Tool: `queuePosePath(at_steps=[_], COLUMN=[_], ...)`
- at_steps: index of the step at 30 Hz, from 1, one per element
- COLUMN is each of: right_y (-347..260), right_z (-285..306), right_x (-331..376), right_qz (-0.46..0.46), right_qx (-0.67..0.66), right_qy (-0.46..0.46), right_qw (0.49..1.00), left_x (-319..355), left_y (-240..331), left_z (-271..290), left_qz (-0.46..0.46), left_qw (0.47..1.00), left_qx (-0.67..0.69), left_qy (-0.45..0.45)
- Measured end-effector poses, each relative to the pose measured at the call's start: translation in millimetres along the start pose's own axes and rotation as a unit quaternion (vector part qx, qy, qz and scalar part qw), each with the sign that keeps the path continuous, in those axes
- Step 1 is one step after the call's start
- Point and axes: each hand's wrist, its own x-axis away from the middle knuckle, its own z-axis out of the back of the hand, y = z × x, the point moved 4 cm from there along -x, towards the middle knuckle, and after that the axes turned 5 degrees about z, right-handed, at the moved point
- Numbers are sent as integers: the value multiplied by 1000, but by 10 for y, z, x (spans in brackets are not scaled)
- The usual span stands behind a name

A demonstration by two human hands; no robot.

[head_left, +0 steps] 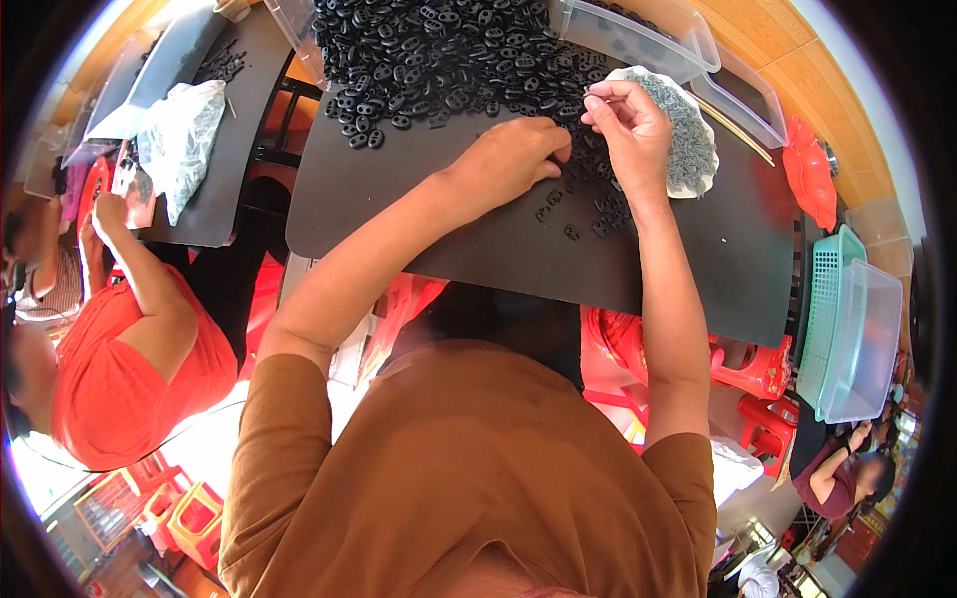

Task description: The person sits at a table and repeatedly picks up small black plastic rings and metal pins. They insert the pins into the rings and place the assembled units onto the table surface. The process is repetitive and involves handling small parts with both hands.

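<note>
Two bare hands are seen at work in the upper middle of the frame, over a dark board point(478, 249). The left hand point(513, 157) is laid palm down on the board with its fingers curled among small black oval pieces point(439, 60); whether a piece is gripped under them cannot be told. The right hand point(628, 125) is raised just beside it, to the right, its thumb and forefinger pinched on a thin, pale pin-like piece point(596, 97). The black pieces are heaped along the top centre of the frame, and a few loose ones point(573, 231) are scattered below the hands. A round white dish of small grey parts point(693, 149) is set just right of the right hand, touching its back in the view. Clear plastic boxes point(688, 40) are placed beyond it at the upper right, with a red tray point(809, 179) near the board's right edge. A green basket point(827, 299) and a clear tub point(872, 339) are stacked at the right. At the left, another person in red point(130, 349) is seated by a second dark board point(224, 149) on which a clear bag of parts point(179, 140) is laid.
</note>
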Motion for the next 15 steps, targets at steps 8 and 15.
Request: queuePosePath(at_steps=[8, 15], right_y=[-90, -130], right_z=[-171, -291], right_x=[80, 131], right_qz=[-42, -53], right_qx=[-47, -48], right_qy=[-90, -129], right_qw=[994, 989], left_x=[115, 103], left_y=[-524, -504], left_z=[184, 199], left_qz=[245, 243], left_qw=[796, 732], left_qx=[550, 635], left_qy=[65, 34])
